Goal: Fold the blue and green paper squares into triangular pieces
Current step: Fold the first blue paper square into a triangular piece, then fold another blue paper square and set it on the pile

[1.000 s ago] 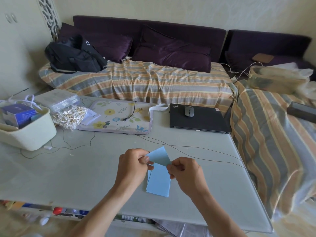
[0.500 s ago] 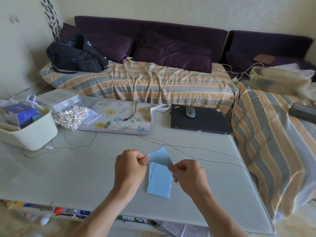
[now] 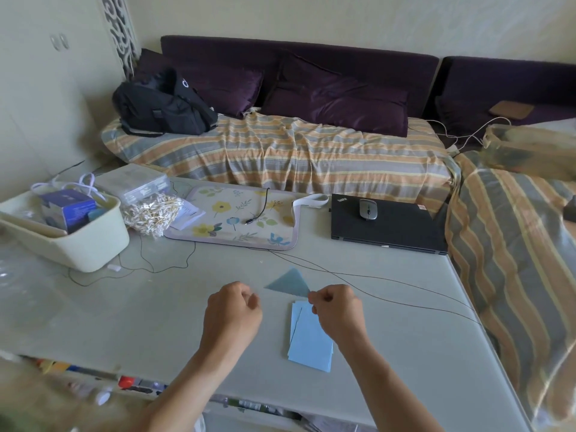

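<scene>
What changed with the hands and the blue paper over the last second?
The left hand has let go of the folded blue triangle and now holds nothing, fingers curled. The right hand alone pinches the triangle at its right corner, and the piece has swung up and away from the person. The stack of blue paper squares stays flat on the table beneath the right hand.

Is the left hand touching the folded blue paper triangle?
Apart. The head view shows bare table between the left hand and the blue paper triangle, which only the right hand pinches.
</scene>
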Demonstrator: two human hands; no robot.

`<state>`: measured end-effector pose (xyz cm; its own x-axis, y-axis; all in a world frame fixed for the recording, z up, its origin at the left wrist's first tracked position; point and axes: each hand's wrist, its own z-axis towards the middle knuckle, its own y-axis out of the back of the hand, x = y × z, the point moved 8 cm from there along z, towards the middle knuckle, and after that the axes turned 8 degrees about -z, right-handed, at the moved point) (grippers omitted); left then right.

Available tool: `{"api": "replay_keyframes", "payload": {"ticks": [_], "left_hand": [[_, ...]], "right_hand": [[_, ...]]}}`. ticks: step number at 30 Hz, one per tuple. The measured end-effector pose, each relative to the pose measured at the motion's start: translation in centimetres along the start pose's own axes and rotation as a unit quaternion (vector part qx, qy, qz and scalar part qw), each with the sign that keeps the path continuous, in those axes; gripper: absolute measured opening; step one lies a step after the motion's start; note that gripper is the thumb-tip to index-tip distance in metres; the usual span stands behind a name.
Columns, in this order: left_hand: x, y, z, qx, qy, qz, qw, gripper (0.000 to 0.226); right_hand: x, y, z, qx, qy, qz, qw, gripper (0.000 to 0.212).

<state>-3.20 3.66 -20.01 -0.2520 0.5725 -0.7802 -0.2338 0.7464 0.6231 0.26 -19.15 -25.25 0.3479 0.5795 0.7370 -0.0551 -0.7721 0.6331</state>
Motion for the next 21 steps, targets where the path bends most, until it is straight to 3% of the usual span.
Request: {"api": "replay_keyframes", "payload": {"ticks": [6, 14, 16, 19, 21], "left_hand": [[0.6, 0.3, 0.1, 0.002, 0.001, -0.009, 1.000, 0.021], [0.9, 0.6, 1.4, -0.018, 0.000, -0.021, 1.000, 0.025], [1.0, 0.6, 1.8, -0.018, 0.000, -0.019, 1.000, 0.025], [1.0, 0.7, 2.1, -0.016, -0.001, -0.020, 1.000, 0.026], [0.8, 0.5, 2.1, -0.008, -0.005, -0.020, 1.000, 0.026]], "right_hand": [[1.2, -2.5, 3.0, -0.034, 0.027, -0.009, 0.999, 0.023], [2.5, -5.9, 5.4, -0.057, 0.034, 0.009, 0.998, 0.052], [2.4, -6.4, 5.8, -0.053, 0.036, 0.007, 0.998, 0.045], [2.7, -6.0, 5.7, -0.034, 0.057, -0.025, 0.997, 0.015], [2.4, -5.0, 5.7, -0.035, 0.068, -0.060, 0.995, 0.029]]}}
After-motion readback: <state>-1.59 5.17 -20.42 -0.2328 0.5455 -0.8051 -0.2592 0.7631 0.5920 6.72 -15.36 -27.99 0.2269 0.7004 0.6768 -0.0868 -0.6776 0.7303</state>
